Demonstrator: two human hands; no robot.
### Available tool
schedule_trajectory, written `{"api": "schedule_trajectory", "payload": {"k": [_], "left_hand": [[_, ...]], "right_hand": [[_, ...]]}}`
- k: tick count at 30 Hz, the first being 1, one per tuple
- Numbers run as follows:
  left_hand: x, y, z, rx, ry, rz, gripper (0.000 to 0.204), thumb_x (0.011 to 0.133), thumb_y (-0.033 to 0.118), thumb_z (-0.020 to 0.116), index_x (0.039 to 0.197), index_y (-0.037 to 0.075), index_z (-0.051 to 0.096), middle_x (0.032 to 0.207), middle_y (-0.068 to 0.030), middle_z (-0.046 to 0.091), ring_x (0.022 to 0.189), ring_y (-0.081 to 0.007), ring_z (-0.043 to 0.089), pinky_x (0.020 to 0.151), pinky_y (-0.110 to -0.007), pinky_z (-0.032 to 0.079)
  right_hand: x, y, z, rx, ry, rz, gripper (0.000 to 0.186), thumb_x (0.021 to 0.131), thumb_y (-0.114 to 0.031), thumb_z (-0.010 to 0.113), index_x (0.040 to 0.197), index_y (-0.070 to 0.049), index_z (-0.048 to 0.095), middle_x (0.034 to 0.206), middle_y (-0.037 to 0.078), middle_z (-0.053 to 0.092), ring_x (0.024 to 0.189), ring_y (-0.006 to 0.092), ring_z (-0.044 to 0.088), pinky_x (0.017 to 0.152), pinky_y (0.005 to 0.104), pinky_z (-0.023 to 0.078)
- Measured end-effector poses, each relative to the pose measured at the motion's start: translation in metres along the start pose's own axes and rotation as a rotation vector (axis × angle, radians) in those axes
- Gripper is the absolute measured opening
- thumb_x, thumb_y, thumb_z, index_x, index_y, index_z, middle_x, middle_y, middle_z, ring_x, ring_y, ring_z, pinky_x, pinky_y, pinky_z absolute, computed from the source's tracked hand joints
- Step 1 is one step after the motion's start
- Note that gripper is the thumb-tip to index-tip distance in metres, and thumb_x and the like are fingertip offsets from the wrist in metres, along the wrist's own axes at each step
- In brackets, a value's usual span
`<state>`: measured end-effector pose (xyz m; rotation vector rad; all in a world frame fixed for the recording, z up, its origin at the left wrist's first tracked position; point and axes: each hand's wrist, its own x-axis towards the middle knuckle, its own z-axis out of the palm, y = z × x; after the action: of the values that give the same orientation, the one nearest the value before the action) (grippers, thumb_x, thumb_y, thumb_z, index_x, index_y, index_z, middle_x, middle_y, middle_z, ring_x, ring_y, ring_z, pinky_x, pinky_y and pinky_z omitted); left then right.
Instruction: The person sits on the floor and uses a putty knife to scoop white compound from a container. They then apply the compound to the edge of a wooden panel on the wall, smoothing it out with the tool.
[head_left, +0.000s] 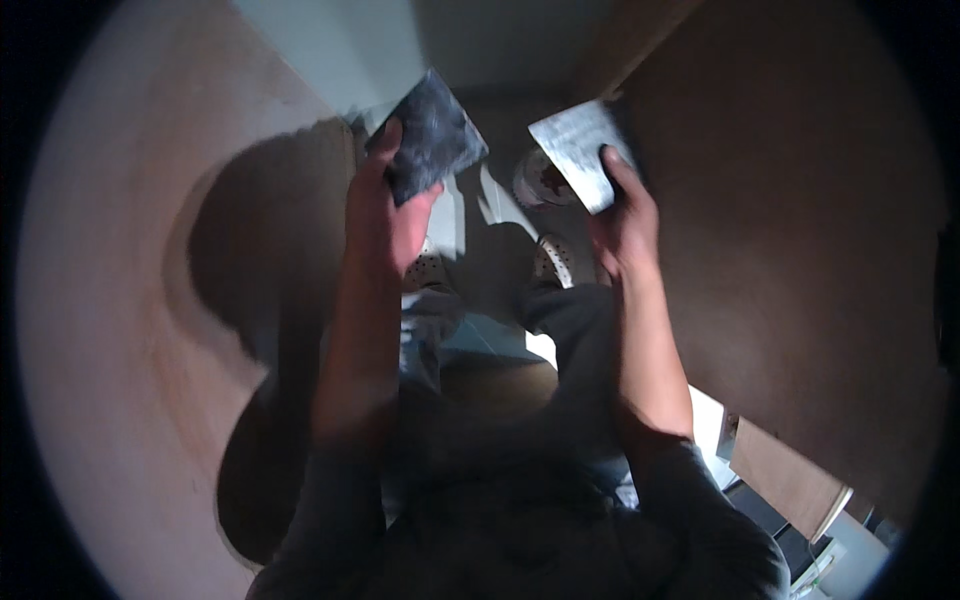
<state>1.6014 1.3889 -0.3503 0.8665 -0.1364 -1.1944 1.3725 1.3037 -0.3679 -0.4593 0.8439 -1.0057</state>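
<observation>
My left hand [390, 205] is closed on a dark grey, flat square pad [435, 135], thumb over its near left edge. Smudges mark the pad's face, and its exact kind is not clear. To the right, my right hand [630, 220] grips a flat, pale grey-white square piece [572, 145], with the thumb lying across its face. Bright light washes out part of that surface. The two pieces are held up apart from each other, in front of me. Most of the fingers are hidden behind them.
A pale pinkish wall [130, 300] rises on the left with a large shadow on it. A brown panel [790, 230] stands close on the right. Below are a round container [540, 180] and my dotted shoes [553, 260]. A wooden board [785, 475] lies at lower right.
</observation>
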Motion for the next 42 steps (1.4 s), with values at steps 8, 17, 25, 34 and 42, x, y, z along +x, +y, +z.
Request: {"api": "schedule_trajectory", "payload": {"k": [8,17,25,34,42], "left_hand": [[0.040,-0.009,-0.011,0.069,0.247,-0.139,0.044,0.096,0.032,0.063,0.130,0.006,0.055,0.124,-0.0069,0.062,0.115,-0.0224,0.057,0.104,-0.041,0.035],[-0.079,-0.017,0.030,0.110,0.186,0.087,0.036,0.095,0.028,0.066,0.123,0.007,0.058,0.114,-0.0073,0.065,0.100,-0.0217,0.063,0.081,-0.041,0.052],[-0.269,0.015,0.094,0.059,-0.051,0.263,0.025,0.098,0.024,0.061,0.117,0.007,0.061,0.109,-0.0068,0.068,0.091,-0.0208,0.070,0.070,-0.037,0.060],[-0.365,-0.029,0.107,-0.028,-0.196,0.238,0.029,0.100,0.030,0.057,0.119,0.008,0.058,0.106,-0.0062,0.068,0.089,-0.0180,0.068,0.068,-0.032,0.056],[-0.341,-0.027,0.112,0.114,-0.188,0.220,0.027,0.100,0.025,0.058,0.120,0.007,0.057,0.107,-0.0070,0.068,0.091,-0.0183,0.069,0.066,-0.035,0.059]], "right_hand": [[0.032,-0.011,-0.019,-0.360,0.127,-0.104,0.067,0.085,-0.027,0.076,0.139,0.001,0.047,0.125,0.014,0.062,0.112,0.0214,0.059,0.096,0.0355,0.047],[-0.043,-0.019,-0.019,-0.523,-0.118,-0.483,0.056,0.092,-0.021,0.070,0.141,-0.006,0.047,0.130,0.009,0.059,0.116,0.0200,0.056,0.101,0.0349,0.044],[-0.232,-0.054,0.051,-0.438,-0.255,-0.839,0.049,0.096,-0.014,0.064,0.139,0.000,0.044,0.126,0.008,0.055,0.115,0.0150,0.053,0.102,0.0315,0.042],[-0.329,-0.026,0.023,-0.146,-0.264,-1.062,0.046,0.098,-0.008,0.060,0.139,0.002,0.041,0.122,0.010,0.058,0.108,0.0157,0.057,0.096,0.0299,0.045],[-0.317,-0.043,0.004,-0.434,-0.345,-1.003,0.043,0.097,-0.005,0.058,0.137,0.004,0.048,0.121,0.016,0.061,0.109,0.0227,0.060,0.095,0.0338,0.046]]}}
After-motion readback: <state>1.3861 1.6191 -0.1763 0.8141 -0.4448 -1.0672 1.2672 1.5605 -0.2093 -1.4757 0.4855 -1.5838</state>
